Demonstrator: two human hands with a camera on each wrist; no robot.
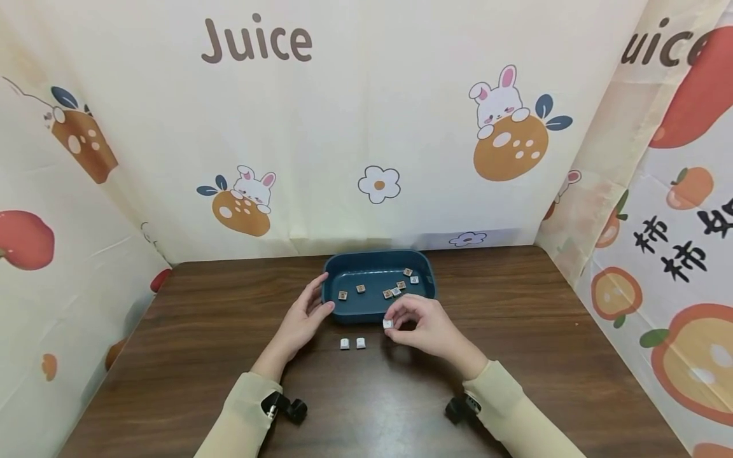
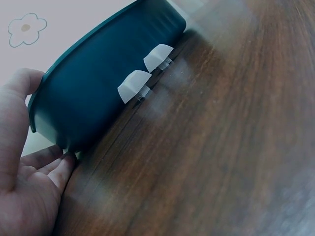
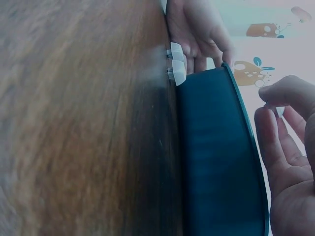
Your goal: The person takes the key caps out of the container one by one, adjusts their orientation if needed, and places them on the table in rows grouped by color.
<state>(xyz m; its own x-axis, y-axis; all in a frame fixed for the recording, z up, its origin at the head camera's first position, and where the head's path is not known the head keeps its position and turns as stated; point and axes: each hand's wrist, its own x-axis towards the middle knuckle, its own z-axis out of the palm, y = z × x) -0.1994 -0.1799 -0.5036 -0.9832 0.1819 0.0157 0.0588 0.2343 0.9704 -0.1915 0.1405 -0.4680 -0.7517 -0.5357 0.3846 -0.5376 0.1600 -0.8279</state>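
Observation:
A blue tray [image 1: 361,318] stands near the back of the table, holding several small brown-faced and white keycaps. My left hand [image 1: 301,320] rests against its left end, thumb at the rim and fingers along the side, as the left wrist view also shows. Between thumb and fingertips my right hand [image 1: 426,327] pinches a white keycap [image 1: 388,324] at the tray's front right edge. Two white keycaps, one [image 1: 345,344] left of the other [image 1: 361,343], sit side by side on the table in front of the tray.
The brown wooden table [image 1: 366,407] meets a printed curtain [image 1: 343,127] behind the tray, with more printed cloth at both sides. Inside the tray, one brown-faced keycap [image 1: 342,296] lies near the left end; several others lie to the right.

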